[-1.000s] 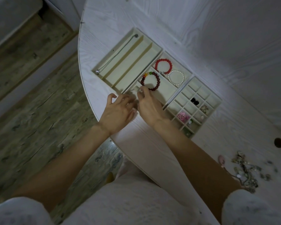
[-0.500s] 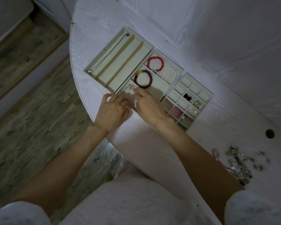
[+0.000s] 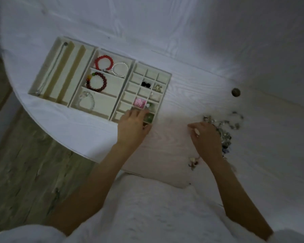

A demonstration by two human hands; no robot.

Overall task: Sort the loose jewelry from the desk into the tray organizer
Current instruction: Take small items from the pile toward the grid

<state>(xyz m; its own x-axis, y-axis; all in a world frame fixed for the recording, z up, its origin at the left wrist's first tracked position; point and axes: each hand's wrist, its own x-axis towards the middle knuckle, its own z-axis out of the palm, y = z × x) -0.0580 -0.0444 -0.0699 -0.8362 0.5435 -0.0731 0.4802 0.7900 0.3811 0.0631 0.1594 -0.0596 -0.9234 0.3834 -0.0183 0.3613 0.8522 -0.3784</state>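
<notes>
From the head camera, one cream tray (image 3: 112,57) lies on the white desk (image 3: 200,76), split into three sections. Its left section has three long slots, and a single thin necklace (image 3: 51,69) runs along the slot farthest from the tray's middle. The middle section has three compartments holding four bracelets: a red one (image 3: 103,62) and a white pearl one (image 3: 120,69) share the far compartment, a dark red beaded one (image 3: 96,82) lies in the middle compartment, and a clear one (image 3: 86,102) lies in the near compartment. The right section is a grid of small cells; a few hold small pieces, among them one black piece (image 3: 146,84), one pink piece (image 3: 139,102) and one green piece (image 3: 149,117), with others too small to count surely. To the right of the tray, well apart from it, lies one loose pile (image 3: 223,126) of silvery jewelry, blurred so its pieces cannot be counted. The left hand (image 3: 133,128) rests palm down on the tray's near right corner, fingers relaxed and spread over the grid cells, holding nothing visible. The right hand (image 3: 204,137) reaches to the pile's tray-side edge, back up, fingers curled toward the pieces; whether it grips anything cannot be told. A round hole (image 3: 235,92) sits in the desk beyond the pile.
</notes>
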